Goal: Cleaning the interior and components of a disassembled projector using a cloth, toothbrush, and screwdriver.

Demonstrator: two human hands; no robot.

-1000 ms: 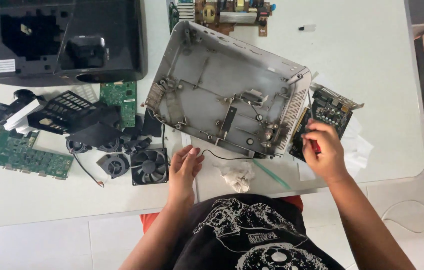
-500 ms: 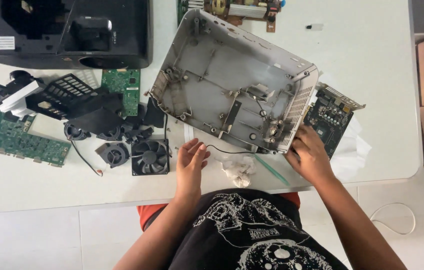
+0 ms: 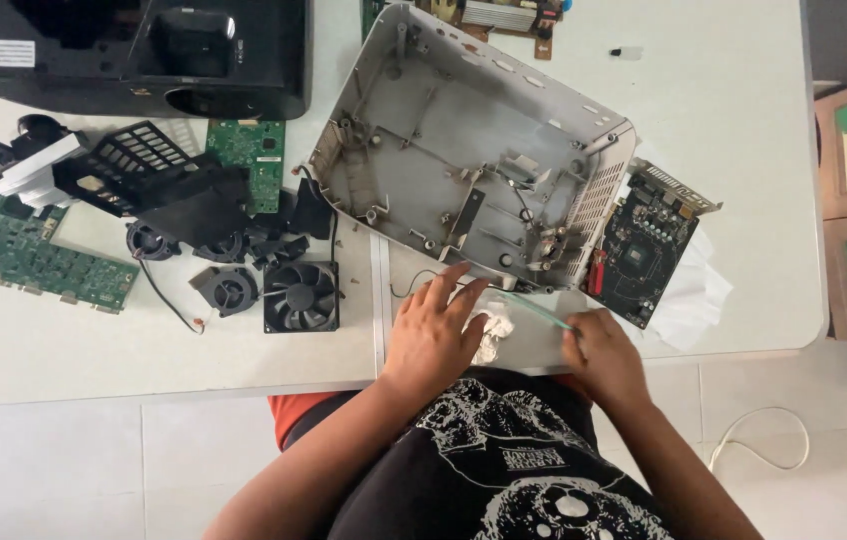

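Head view: the left hand (image 3: 431,335) lies flat on the white desk (image 3: 94,340), fingers spread wide and holding nothing, its fingertips touching a crumpled white tissue (image 3: 490,334). The right hand (image 3: 599,352) is curled closed around the near end of a thin green stick (image 3: 534,307), which slants away toward the left hand. Just beyond both hands sits an empty grey plastic shell (image 3: 469,150), tilted, with a dark circuit card (image 3: 644,250) on white paper (image 3: 689,295) past the right hand. Left of the left hand lie a black fan (image 3: 301,296), smaller fans and a green circuit board (image 3: 29,250). Farthest off stands a black machine housing (image 3: 129,50) with a small white rectangular label (image 3: 12,53) at its left end. Pale floor tiles (image 3: 44,460) show below the desk edge.
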